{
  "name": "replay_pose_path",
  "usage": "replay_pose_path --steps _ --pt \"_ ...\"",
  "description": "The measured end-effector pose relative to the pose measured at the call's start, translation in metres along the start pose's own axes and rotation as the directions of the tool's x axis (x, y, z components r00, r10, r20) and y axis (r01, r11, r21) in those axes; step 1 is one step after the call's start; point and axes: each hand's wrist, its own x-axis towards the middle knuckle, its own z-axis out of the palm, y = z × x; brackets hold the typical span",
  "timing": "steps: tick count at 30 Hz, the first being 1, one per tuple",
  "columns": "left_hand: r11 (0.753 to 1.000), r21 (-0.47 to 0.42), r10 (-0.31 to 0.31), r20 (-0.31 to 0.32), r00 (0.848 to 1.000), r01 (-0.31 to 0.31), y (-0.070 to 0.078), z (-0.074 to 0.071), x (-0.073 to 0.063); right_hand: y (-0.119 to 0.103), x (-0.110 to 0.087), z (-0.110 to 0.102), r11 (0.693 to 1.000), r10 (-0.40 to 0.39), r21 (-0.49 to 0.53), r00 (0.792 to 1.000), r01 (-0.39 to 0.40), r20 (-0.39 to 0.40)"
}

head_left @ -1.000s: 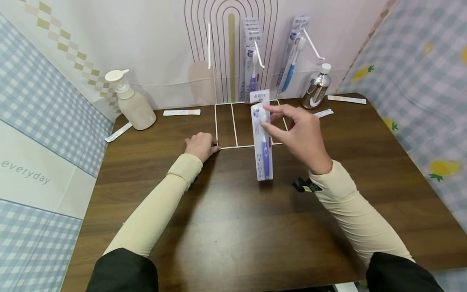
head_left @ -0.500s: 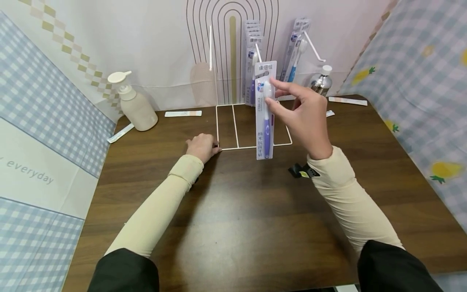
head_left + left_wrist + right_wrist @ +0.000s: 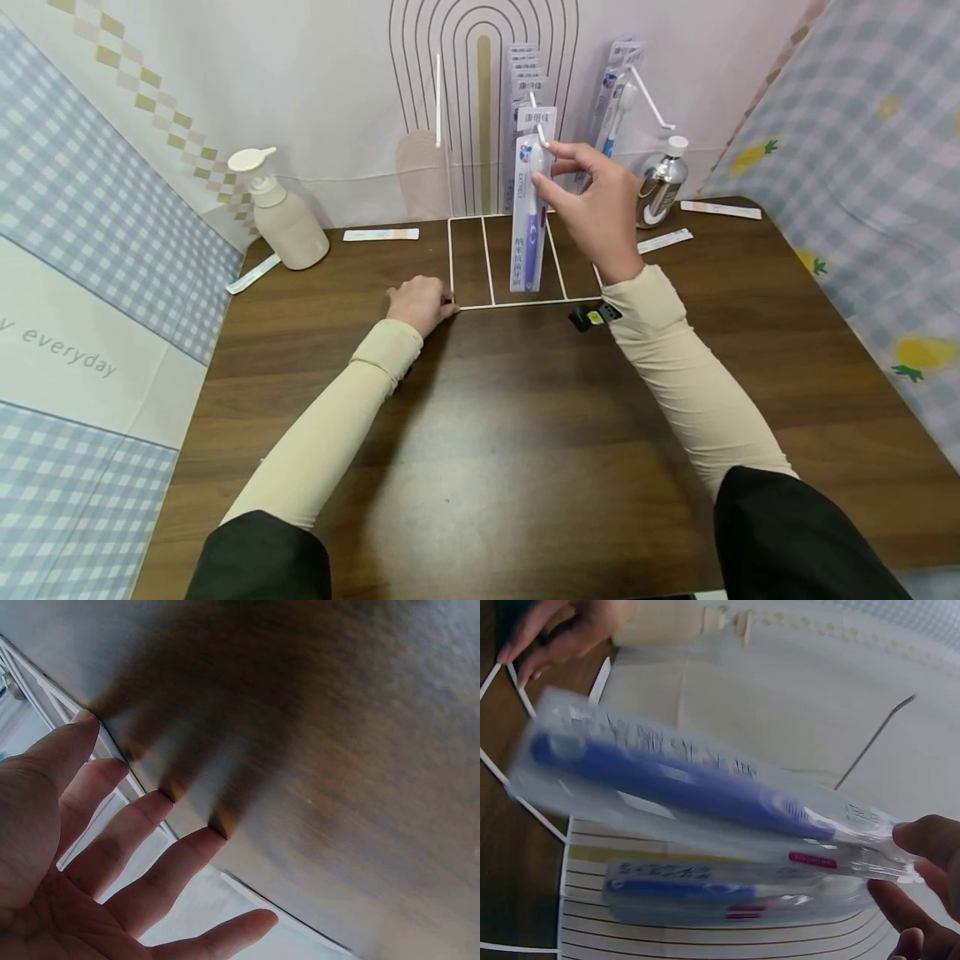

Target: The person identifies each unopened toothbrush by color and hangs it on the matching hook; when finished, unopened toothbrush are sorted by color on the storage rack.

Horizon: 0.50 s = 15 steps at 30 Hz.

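My right hand (image 3: pixel 600 208) pinches a packaged toothbrush (image 3: pixel 531 242) with a purple handle near the top of its clear pack. The pack hangs upright at the middle white hook (image 3: pixel 542 136), whose tip shows in front of its header card. Behind it, several similar toothbrush packs (image 3: pixel 525 62) hang in a row. The right wrist view has the held pack slanting across, its brush-head end between thumb and fingers. My left hand (image 3: pixel 417 302) rests at the front left corner of the rack's white wire base (image 3: pixel 510 305); in the left wrist view its fingertips (image 3: pixel 154 799) touch the wire and table.
A bare hook (image 3: pixel 438 100) stands at left; another (image 3: pixel 651 98) at right carries blue toothbrush packs (image 3: pixel 611 108). A pump bottle (image 3: pixel 288 225) and a silver bottle (image 3: pixel 662 185) flank the rack. Paper strips (image 3: pixel 381 235) lie on the wooden table (image 3: pixel 465 450).
My right hand has moved the toothbrush pack up and back to the middle hook, whose tip now shows at the header card. My left hand has stayed at the base corner.
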Motion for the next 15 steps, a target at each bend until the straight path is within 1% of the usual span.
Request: replay_pose_path --steps 7,11,15 --pt "1.0 0.001 0.0 -0.003 1.0 0.0 0.0 0.0 0.001 0.016 0.022 0.021 0.998 0.063 0.007 0.997 -0.063 -0.044" --pt "1.0 0.001 -0.003 -0.003 1.0 0.003 -0.001 0.002 0.001 0.019 0.03 0.028 0.996 0.09 -0.003 0.995 -0.09 -0.044" --pt "1.0 0.003 -0.004 -0.003 1.0 0.004 -0.001 0.003 0.001 0.021 0.035 0.031 0.994 0.111 -0.006 0.993 -0.111 -0.037"
